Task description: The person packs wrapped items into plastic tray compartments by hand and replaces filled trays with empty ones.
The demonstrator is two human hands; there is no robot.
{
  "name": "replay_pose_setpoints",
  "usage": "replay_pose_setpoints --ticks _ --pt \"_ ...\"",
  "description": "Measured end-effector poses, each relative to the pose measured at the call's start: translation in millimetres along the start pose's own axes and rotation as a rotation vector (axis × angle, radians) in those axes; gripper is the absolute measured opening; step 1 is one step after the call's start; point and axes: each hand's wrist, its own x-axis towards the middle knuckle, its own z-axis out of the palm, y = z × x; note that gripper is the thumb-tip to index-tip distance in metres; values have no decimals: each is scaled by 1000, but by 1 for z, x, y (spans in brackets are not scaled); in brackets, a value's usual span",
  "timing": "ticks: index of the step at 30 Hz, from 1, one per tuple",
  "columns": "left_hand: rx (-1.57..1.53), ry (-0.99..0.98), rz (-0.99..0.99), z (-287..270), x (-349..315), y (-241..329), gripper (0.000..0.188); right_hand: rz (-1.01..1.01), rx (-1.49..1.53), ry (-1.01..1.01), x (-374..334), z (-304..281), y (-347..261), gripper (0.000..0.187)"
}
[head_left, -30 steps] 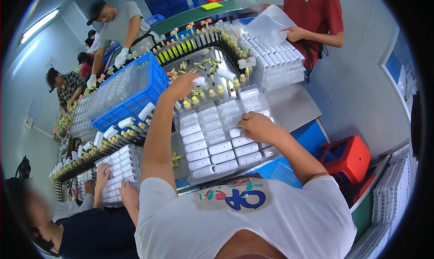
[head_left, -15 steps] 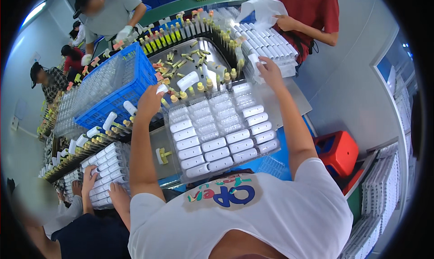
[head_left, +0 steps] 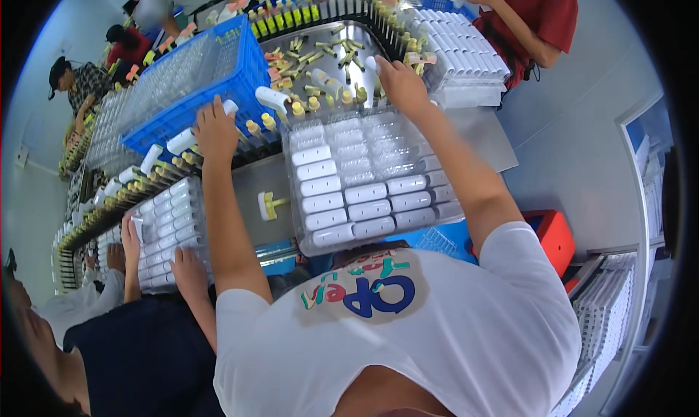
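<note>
A clear blister tray (head_left: 368, 137) lies in front of me. White oblong plastic shells (head_left: 324, 201) fill many of its pockets; the pockets at its far middle look unfilled. My left hand (head_left: 217, 131) is past the tray's far left corner, its fingers closed on a white plastic shell (head_left: 230, 107) above the row of pegs by the blue crate. Beyond the tray's far edge, my right hand (head_left: 403, 86) pinches another white plastic shell (head_left: 372, 64) near the pegs. Between my hands, a white shell (head_left: 273, 98) leans on the yellow-tipped pegs (head_left: 298, 109). My right forearm hides the tray's right side.
A blue crate (head_left: 182, 113) of clear trays stands far left. Behind the pegs, a metal pan (head_left: 357, 35) holds small yellow-and-black parts. Stacked shell trays (head_left: 462, 46) stand far right, near a person in red. At left, a co-worker's hands (head_left: 191, 271) work over another tray (head_left: 167, 224).
My view has shifted, so the tray sits higher in it. My right hand has moved left with its shell, from the stacked trays toward the pegs. My left hand has also moved left.
</note>
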Motion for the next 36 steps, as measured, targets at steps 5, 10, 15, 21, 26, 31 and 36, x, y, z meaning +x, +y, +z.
replay_pose_setpoints --ticks 5,10,15,21,26,31,36 --pt "-433 -13 185 -62 -37 77 40 -107 137 -114 -49 -55 -20 32" --pt "-547 -353 375 -88 -65 114 18 -200 186 -677 -126 -136 -52 19" --pt "-583 -434 383 -72 -52 121 21 -151 264 -555 -143 -131 -45 19" --pt "-656 -497 378 -64 -44 113 24 -14 598 -604 -125 -144 -18 25" --pt "-857 -527 174 -81 -49 110 26 182 698 -69 -55 -94 34 27" --pt "-1039 -486 14 -92 -66 104 28 -34 405 -145 39 -23 14 24" --pt "-1230 -379 -130 -101 -100 101 35 -88 225 -50 20 26 -46 27"
